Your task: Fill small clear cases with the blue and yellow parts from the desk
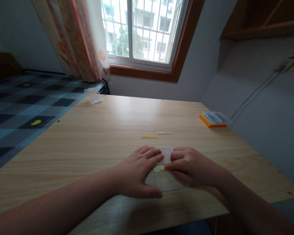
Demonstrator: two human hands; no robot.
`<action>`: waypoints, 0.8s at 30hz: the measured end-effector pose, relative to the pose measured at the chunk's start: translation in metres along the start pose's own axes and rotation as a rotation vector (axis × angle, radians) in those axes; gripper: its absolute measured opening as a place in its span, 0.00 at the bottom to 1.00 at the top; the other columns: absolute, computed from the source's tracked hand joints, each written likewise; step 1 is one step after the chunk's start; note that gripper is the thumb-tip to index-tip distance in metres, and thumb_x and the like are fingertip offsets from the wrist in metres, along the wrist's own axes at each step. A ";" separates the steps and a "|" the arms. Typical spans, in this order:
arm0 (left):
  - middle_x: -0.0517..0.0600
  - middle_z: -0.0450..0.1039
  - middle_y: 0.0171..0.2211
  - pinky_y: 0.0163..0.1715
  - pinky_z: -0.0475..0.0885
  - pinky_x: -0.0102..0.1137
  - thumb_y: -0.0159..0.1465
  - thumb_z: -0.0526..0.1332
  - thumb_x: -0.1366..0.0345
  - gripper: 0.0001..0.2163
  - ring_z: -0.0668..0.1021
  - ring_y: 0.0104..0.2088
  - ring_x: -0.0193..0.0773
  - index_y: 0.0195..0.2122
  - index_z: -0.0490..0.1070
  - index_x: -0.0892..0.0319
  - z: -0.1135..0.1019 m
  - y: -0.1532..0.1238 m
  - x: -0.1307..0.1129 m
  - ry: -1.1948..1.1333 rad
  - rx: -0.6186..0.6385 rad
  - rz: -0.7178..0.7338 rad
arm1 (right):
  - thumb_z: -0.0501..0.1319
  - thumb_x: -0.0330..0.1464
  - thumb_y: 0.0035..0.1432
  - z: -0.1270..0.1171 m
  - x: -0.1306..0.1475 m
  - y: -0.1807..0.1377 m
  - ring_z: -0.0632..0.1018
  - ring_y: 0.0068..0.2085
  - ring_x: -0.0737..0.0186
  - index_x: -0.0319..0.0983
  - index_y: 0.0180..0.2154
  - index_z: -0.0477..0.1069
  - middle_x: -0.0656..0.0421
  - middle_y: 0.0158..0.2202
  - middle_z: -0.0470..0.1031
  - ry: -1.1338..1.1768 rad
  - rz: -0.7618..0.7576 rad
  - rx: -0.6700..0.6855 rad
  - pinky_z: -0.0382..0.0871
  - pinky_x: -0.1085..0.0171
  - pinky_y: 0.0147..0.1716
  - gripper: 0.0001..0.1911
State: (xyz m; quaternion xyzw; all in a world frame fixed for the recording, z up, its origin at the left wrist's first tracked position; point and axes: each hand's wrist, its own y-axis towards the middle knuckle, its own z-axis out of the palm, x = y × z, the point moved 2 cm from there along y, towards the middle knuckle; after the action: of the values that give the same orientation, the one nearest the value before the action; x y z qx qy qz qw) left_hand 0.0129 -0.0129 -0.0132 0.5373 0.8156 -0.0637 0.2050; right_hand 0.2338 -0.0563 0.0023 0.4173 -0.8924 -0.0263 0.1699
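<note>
1. Left hand [138,166]: spread wide, thumb and fingers well apart. Clear case [171,181] is straddled at its left side; thumb laid by the near left corner, fingertips reaching over the far part. Nothing seen gripped; firm contact of the thumb cannot be told.
2. Right hand [187,164]: fingers curled, index fingertip brought down beside the thumb over the case's right side. Fingertips set just at the pale green strip [158,168]; whether a small piece is pinched cannot be told, view too small.
3. Hands kept apart, case between them.
4. Case: lying flat on the wooden table [107,130], near its front edge, strip seen in its middle.
5. Beyond the hands: yellow pieces [149,136] lined up in a row; cream pieces [164,133] lined up just right of and slightly beyond them. Both untouched.
6. Orange box [212,124] placed at the table's right edge; clear container [94,97] at the far left corner.
</note>
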 end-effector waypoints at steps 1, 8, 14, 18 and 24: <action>0.63 0.66 0.64 0.67 0.57 0.54 0.56 0.66 0.34 0.45 0.67 0.64 0.62 0.66 0.64 0.61 0.000 0.000 0.000 0.000 0.002 -0.001 | 0.60 0.28 0.66 0.000 0.000 0.000 0.71 0.35 0.63 0.41 0.38 0.79 0.59 0.33 0.74 0.003 0.001 -0.002 0.62 0.63 0.38 0.09; 0.64 0.65 0.65 0.67 0.56 0.53 0.56 0.66 0.35 0.45 0.67 0.65 0.61 0.67 0.64 0.63 0.000 0.001 0.001 0.012 0.008 0.005 | 0.59 0.28 0.65 0.004 0.001 0.001 0.71 0.34 0.63 0.40 0.37 0.78 0.59 0.32 0.74 -0.014 -0.003 0.027 0.61 0.63 0.37 0.08; 0.63 0.66 0.64 0.67 0.57 0.53 0.56 0.67 0.37 0.45 0.68 0.64 0.61 0.66 0.65 0.62 0.000 0.002 -0.001 0.011 0.008 0.004 | 0.60 0.28 0.64 0.005 -0.001 0.002 0.71 0.34 0.64 0.40 0.35 0.77 0.59 0.32 0.74 -0.027 0.001 0.016 0.60 0.63 0.37 0.08; 0.64 0.66 0.64 0.67 0.57 0.54 0.56 0.67 0.36 0.45 0.67 0.64 0.61 0.66 0.65 0.63 -0.001 0.001 -0.001 0.010 0.014 0.003 | 0.60 0.27 0.64 0.004 0.002 0.002 0.71 0.34 0.64 0.40 0.35 0.78 0.59 0.32 0.74 -0.004 0.011 0.017 0.61 0.64 0.37 0.08; 0.64 0.65 0.65 0.67 0.57 0.54 0.56 0.66 0.35 0.46 0.67 0.65 0.61 0.67 0.64 0.64 -0.001 0.001 0.000 0.011 0.010 0.004 | 0.60 0.27 0.67 -0.006 -0.004 0.003 0.73 0.33 0.66 0.38 0.40 0.79 0.58 0.30 0.73 0.128 0.007 -0.212 0.63 0.66 0.33 0.09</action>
State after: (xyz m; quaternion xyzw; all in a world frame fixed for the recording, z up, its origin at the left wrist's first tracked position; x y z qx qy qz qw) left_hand 0.0136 -0.0127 -0.0122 0.5402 0.8154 -0.0646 0.1980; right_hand 0.2362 -0.0508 0.0068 0.3946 -0.8734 -0.0930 0.2698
